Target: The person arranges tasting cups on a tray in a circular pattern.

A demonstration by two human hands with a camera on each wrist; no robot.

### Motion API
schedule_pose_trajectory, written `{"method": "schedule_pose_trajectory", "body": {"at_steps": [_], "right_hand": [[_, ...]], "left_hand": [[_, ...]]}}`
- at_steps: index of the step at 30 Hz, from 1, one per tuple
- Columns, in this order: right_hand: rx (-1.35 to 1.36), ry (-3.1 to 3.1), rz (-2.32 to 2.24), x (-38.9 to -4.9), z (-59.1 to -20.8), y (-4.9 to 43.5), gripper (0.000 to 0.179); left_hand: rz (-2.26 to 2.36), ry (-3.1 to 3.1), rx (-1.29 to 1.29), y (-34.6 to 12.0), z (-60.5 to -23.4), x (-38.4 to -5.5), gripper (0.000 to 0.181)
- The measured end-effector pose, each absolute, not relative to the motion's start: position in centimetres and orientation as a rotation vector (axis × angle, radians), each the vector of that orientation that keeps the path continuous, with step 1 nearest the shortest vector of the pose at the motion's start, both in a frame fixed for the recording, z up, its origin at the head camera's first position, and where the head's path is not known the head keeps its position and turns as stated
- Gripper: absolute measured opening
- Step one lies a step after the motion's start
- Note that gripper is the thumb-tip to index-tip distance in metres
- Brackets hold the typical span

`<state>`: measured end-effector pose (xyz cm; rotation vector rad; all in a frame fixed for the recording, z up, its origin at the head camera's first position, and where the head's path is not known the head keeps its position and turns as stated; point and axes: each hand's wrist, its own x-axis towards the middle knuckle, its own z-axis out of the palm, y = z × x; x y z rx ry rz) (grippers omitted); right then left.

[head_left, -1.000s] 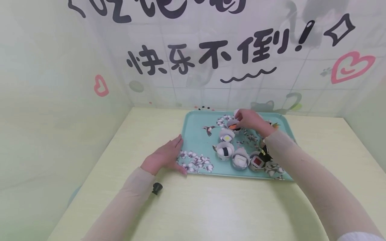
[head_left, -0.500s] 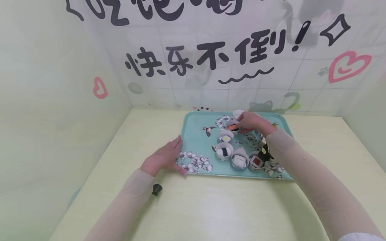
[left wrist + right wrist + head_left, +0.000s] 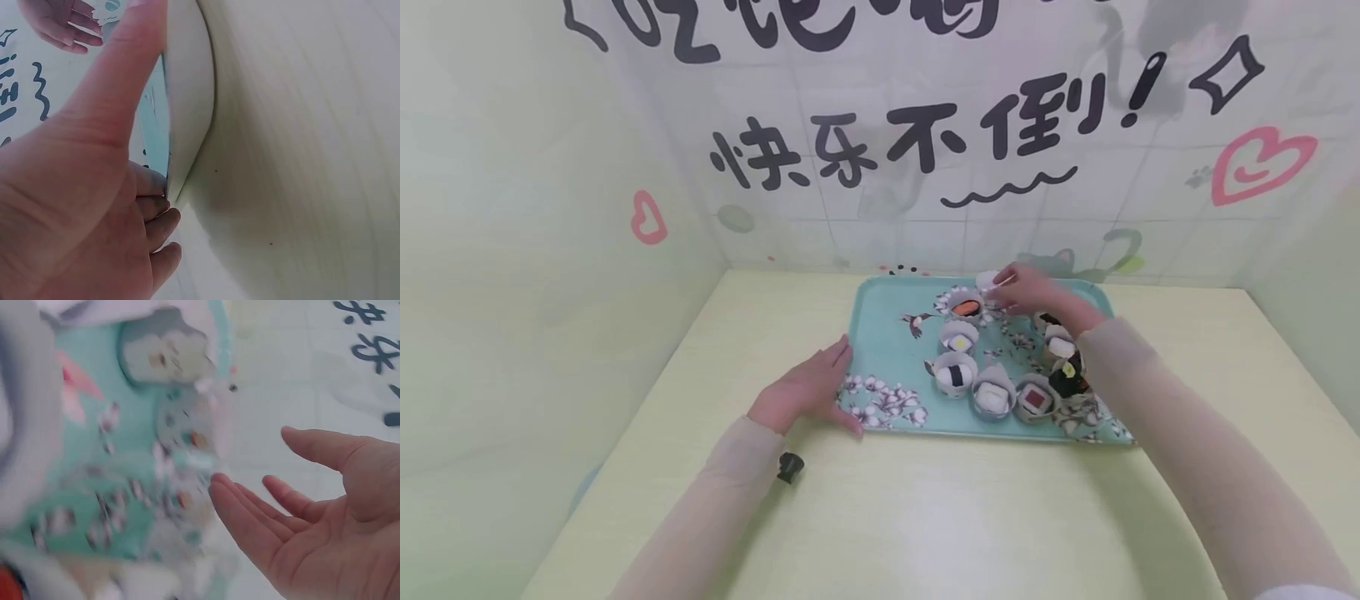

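Note:
Several small paper cups holding sushi pieces, which may be toys, form a curve on a turquoise tray (image 3: pixel 887 329). My left hand (image 3: pixel 805 387) rests at the tray's front-left corner, fingers along the left side and thumb at the front edge; the left wrist view shows the thumb (image 3: pixel 119 81) against the rim. My right hand (image 3: pixel 1030 292) hovers over the back of the tray, beside the cup of orange-topped sushi (image 3: pixel 966 308) and a pale cup (image 3: pixel 988 282). Its fingers (image 3: pixel 244 512) are spread, with nothing between them in the right wrist view.
Cups with black-banded sushi (image 3: pixel 955 375), white sushi (image 3: pixel 992 398) and red-topped sushi (image 3: pixel 1036 398) line the front. More cups stand at the right, partly behind my right arm. A small black object (image 3: pixel 790 467) lies beside my left forearm. A printed wall (image 3: pixel 880 242) rises behind.
The orange-topped sushi's cup has shifted slightly left and back. My right hand has come off it and moved a little right. My left hand has stayed at the tray corner.

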<state>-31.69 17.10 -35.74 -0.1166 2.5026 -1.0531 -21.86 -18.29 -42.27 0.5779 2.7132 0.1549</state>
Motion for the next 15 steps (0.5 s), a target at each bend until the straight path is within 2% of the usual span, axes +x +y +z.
{"method": "schedule_pose_trajectory", "body": {"at_steps": [3,8,15], "right_hand": [[-0.18,2.657,-0.991,-31.1,-34.2,18.7,0.052],[-0.232,2.871,-0.875,-29.9,-32.4,22.6,0.056],[-0.22,3.124,-0.704,-28.1,-33.9,28.4,0.064]], "left_hand": [[0.187,2.695,0.552,-18.6,-42.0,-22.1,0.137],[0.155,2.744,0.537,-19.3,-40.9,-23.6,0.116],[0.087,2.984,0.587,-20.3,-39.8,-26.6,0.097]]}}
